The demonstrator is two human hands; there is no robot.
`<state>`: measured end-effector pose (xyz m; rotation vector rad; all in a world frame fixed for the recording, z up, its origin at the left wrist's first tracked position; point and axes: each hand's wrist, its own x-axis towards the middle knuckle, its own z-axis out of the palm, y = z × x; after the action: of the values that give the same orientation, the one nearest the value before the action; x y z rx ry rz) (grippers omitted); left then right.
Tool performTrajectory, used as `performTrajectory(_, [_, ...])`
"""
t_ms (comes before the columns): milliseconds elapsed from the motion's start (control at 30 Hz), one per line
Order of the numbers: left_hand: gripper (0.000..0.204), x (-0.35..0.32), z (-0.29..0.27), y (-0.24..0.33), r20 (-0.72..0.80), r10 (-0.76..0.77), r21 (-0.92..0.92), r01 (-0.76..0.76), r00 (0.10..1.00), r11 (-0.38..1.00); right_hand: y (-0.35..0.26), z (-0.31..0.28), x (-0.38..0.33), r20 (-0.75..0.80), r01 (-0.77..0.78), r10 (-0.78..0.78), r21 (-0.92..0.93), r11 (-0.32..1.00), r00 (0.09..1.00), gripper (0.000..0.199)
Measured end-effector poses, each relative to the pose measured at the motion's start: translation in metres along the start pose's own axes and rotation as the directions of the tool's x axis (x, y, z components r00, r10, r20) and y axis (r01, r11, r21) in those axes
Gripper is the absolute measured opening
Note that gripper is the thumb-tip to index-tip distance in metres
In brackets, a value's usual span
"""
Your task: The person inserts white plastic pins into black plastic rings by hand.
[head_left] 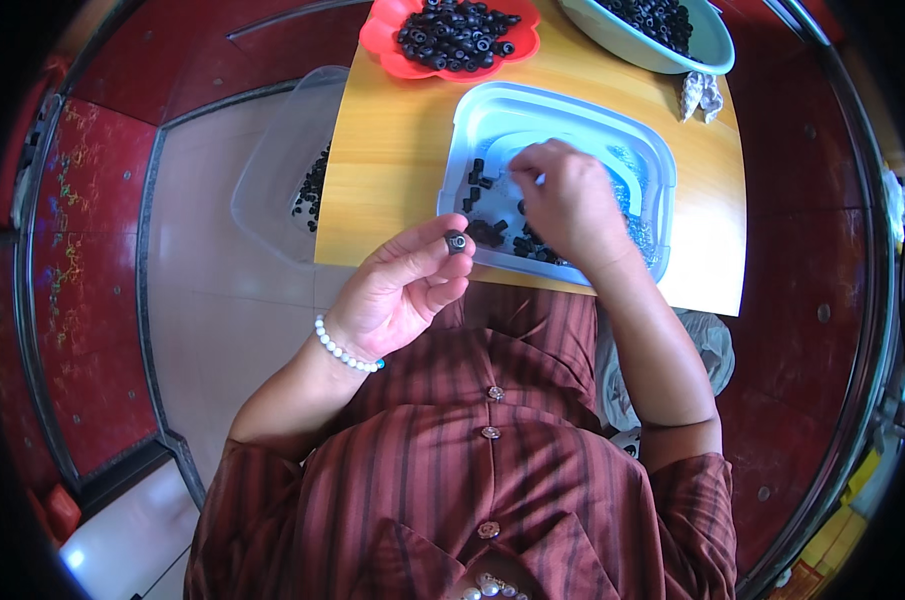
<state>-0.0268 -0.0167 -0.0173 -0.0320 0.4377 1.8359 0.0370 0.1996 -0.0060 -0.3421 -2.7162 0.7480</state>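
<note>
My left hand [407, 290] pinches a small black rubber ring [456, 241] between thumb and forefinger, just in front of the near edge of the wooden table [392, 150]. My right hand [569, 198] reaches into a pale blue plastic tray [572, 120], fingers curled down over several small black parts [497, 232] lying in it. What its fingertips hold is hidden.
A red scalloped dish [382, 40] heaped with black rings sits at the table's far side. Beside it stands a green bowl [717, 45] of more rings. A clear plastic bin [272, 180] with black parts stands on the floor at the left. A crumpled glove [700, 95] lies at the right.
</note>
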Motion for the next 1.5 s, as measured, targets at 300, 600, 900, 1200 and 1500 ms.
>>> performTrajectory(300, [0.026,0.004,-0.010,0.001,0.136,-0.097,-0.290,0.133,0.986,0.948,0.034,-0.039,-0.014,0.041,-0.149,0.152,-0.050,0.987,0.988,0.011])
performTrajectory(600, [0.026,0.007,0.006,-0.005,0.083,-0.087,-0.207,0.103,0.993,0.973,0.019,-0.028,-0.015,-0.012,-0.053,0.052,-0.042,0.998,0.999,0.008])
performTrajectory(900, [0.029,0.008,0.028,-0.017,0.086,-0.048,-0.008,0.049,0.995,0.999,-0.018,-0.053,-0.054,0.313,-0.372,0.212,0.851,0.370,0.926,0.016])
performTrajectory(1200, [0.029,0.006,0.038,-0.024,0.132,-0.042,0.094,0.030,0.990,0.995,-0.036,-0.053,-0.074,0.380,-0.359,0.162,0.922,-0.147,0.911,0.016])
performTrajectory(1500, [0.028,0.005,0.039,-0.026,0.103,-0.026,0.150,0.011,0.994,0.989,-0.039,-0.060,-0.075,0.402,-0.372,0.184,0.911,-0.179,0.897,0.012])
